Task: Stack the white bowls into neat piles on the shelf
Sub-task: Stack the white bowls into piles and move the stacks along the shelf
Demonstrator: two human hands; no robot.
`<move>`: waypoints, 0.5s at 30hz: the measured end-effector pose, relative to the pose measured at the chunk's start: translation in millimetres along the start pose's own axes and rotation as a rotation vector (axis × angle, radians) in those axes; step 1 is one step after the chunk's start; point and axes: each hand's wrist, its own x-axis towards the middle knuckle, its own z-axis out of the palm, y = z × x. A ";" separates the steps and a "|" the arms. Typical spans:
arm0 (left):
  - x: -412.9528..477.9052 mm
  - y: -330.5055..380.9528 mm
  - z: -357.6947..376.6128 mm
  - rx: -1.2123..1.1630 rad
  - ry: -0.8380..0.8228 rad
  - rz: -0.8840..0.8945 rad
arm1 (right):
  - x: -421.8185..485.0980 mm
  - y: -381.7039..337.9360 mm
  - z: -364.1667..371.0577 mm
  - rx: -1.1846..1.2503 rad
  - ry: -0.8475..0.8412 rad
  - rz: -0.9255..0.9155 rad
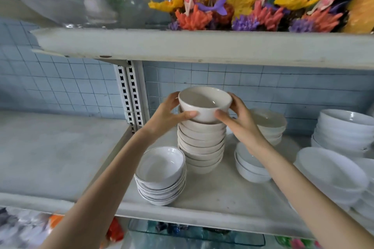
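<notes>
The left hand (166, 114) and right hand (239, 120), fingers curled round opposite sides, grip a white bowl (204, 104) sitting upright atop the tall pile (201, 145) on the shelf (218, 202), between a low pile (160, 178) and other piles (251, 168).

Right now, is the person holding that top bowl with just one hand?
No, the left hand grips the top bowl on its left side and the right hand grips it on its right.
</notes>
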 end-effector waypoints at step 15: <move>-2.7 -11.0 2.4 0.035 -0.069 -0.034 | -9.0 22.8 0.4 0.098 0.000 0.062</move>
